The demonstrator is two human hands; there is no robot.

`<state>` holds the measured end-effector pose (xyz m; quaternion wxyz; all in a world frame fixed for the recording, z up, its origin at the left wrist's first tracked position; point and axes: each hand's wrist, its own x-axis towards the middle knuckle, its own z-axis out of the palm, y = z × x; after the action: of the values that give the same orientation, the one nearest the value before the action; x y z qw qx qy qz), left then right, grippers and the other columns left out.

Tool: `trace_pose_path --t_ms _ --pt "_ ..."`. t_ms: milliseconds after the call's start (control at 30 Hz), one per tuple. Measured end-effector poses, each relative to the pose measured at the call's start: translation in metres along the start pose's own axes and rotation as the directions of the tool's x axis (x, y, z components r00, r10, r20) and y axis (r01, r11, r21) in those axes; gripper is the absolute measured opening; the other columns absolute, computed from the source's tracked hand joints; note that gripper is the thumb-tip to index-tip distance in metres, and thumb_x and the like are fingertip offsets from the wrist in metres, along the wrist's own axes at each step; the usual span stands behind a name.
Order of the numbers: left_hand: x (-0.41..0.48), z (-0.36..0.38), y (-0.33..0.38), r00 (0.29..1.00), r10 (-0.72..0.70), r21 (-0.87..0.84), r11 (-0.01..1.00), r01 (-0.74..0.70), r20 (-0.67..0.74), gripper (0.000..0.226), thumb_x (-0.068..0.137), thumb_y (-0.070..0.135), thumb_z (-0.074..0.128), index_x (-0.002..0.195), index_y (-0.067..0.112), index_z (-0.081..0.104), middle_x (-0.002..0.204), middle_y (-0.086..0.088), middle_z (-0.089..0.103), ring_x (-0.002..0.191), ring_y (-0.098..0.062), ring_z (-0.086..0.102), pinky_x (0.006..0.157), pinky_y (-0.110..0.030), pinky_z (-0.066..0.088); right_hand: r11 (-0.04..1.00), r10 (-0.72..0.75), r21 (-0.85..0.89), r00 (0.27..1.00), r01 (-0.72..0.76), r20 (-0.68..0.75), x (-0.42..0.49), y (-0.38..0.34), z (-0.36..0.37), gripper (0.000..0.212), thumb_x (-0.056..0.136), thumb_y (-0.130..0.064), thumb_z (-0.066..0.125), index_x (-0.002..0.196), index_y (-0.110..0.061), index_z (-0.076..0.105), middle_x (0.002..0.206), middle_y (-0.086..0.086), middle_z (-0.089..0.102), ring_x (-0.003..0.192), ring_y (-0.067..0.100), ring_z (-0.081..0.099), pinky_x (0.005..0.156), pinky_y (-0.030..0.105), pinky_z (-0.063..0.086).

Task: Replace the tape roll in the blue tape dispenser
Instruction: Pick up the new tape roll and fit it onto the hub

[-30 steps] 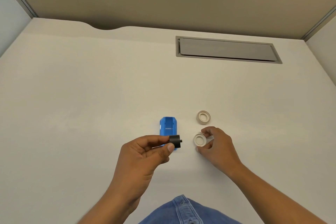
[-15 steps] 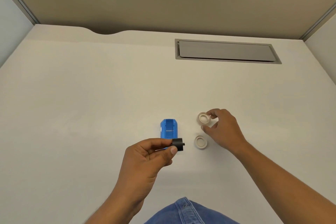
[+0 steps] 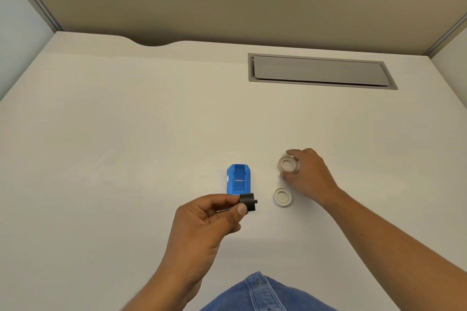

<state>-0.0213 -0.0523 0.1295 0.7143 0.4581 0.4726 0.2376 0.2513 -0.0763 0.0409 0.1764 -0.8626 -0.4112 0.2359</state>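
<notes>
The blue tape dispenser [image 3: 238,179] stands on the white desk with its roll bay bare. My left hand [image 3: 209,219] pinches the black spindle [image 3: 248,202] between thumb and fingers, just in front of the dispenser. My right hand [image 3: 307,174] has its fingers closed around a clear tape roll [image 3: 288,164] to the right of the dispenser, the roll tilted toward me. A second, whitish ring-shaped roll [image 3: 282,197] lies flat on the desk nearer to me, below my right hand.
A grey cable hatch [image 3: 321,71] is set into the white desk [image 3: 126,146] at the back right. Beige partition walls [image 3: 227,2] close off the far edge and both sides. My denim-clad leg [image 3: 262,295] shows at the bottom.
My right hand set the whitish roll down on the desk, moved farther away and took hold of the clear roll. My left hand stayed put with the spindle.
</notes>
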Motion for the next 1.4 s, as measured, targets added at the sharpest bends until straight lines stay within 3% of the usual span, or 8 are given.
trace_pose_path --t_ms 233,400,567,767,867,1000,1233,1400 --pt "0.000 0.003 0.002 1.000 0.002 -0.001 1.000 -0.002 0.005 0.036 0.056 0.040 0.082 0.090 0.026 0.080 0.090 0.000 0.081 0.081 -0.017 0.075 0.069 -0.023 0.060 1.000 -0.030 -0.004 0.999 0.030 -0.012 0.002 0.000 -0.001 0.052 0.077 -0.026 0.076 0.126 -0.021 0.058 0.117 0.005 0.055 0.105 0.025 0.058 0.088 0.034 0.046" --pt "-0.001 0.003 0.004 1.000 0.011 -0.007 1.000 -0.011 0.006 0.034 0.057 0.037 0.081 0.089 0.025 0.080 0.089 0.000 0.081 0.079 -0.015 0.075 0.068 -0.022 0.060 0.997 -0.077 0.017 0.996 0.077 -0.035 -0.004 -0.004 -0.009 0.052 0.076 -0.029 0.077 0.124 -0.023 0.059 0.116 0.002 0.057 0.093 0.024 0.063 0.086 0.039 0.050" --pt "-0.003 0.002 0.007 0.999 0.038 -0.005 0.999 -0.038 0.003 0.036 0.055 0.039 0.081 0.088 0.027 0.080 0.088 0.001 0.081 0.075 -0.013 0.074 0.067 -0.023 0.060 0.975 -0.146 0.154 0.984 0.160 -0.099 -0.030 -0.021 -0.021 0.050 0.074 -0.028 0.080 0.120 -0.028 0.061 0.110 -0.007 0.060 0.079 0.002 0.063 0.076 0.024 0.048" --pt "-0.010 0.001 0.010 0.997 0.077 -0.011 0.997 -0.077 0.016 0.033 0.059 0.037 0.081 0.090 0.025 0.080 0.089 0.001 0.081 0.075 -0.010 0.073 0.067 -0.021 0.059 0.882 -0.134 0.443 0.986 0.164 -0.097 -0.081 -0.044 -0.029 0.044 0.072 -0.033 0.081 0.113 -0.036 0.064 0.108 -0.017 0.066 0.083 0.003 0.066 0.060 0.016 0.052" --pt "-0.015 -0.001 0.010 0.996 0.085 0.005 0.996 -0.085 0.023 0.033 0.061 0.035 0.081 0.092 0.023 0.080 0.091 0.001 0.081 0.077 -0.010 0.073 0.068 -0.021 0.059 0.823 -0.138 0.548 0.988 0.151 -0.066 -0.104 -0.053 -0.033 0.041 0.071 -0.037 0.080 0.110 -0.038 0.066 0.104 -0.020 0.069 0.083 0.006 0.069 0.059 0.019 0.053" --pt "-0.021 -0.003 0.008 0.995 0.094 0.010 0.995 -0.094 0.028 0.032 0.061 0.033 0.081 0.092 0.024 0.080 0.091 -0.001 0.081 0.079 -0.013 0.074 0.071 -0.023 0.060 0.767 -0.164 0.625 0.986 0.146 -0.029 -0.130 -0.059 -0.041 0.041 0.073 -0.026 0.082 0.110 -0.039 0.067 0.106 -0.016 0.071 0.086 0.011 0.071 0.066 0.026 0.059" --pt "-0.030 -0.003 0.009 0.991 0.115 0.010 0.993 -0.116 0.062 0.030 0.062 0.031 0.082 0.092 0.024 0.081 0.090 0.000 0.081 0.078 -0.012 0.072 0.070 -0.018 0.057 0.725 -0.230 0.666 0.973 0.175 -0.006 -0.160 -0.065 -0.046 0.048 0.072 -0.012 0.083 0.109 -0.040 0.068 0.107 -0.017 0.071 0.086 0.013 0.071 0.065 0.017 0.054" --pt "-0.034 -0.001 0.008 0.990 0.118 0.013 0.993 -0.120 0.078 0.030 0.065 0.027 0.081 0.093 0.019 0.081 0.092 -0.002 0.081 0.080 -0.019 0.073 0.066 -0.019 0.056 0.714 -0.289 0.667 0.957 0.212 0.005 -0.168 -0.073 -0.047 0.049 0.072 -0.014 0.083 0.110 -0.041 0.067 0.109 -0.017 0.070 0.089 0.012 0.070 0.067 0.016 0.053"
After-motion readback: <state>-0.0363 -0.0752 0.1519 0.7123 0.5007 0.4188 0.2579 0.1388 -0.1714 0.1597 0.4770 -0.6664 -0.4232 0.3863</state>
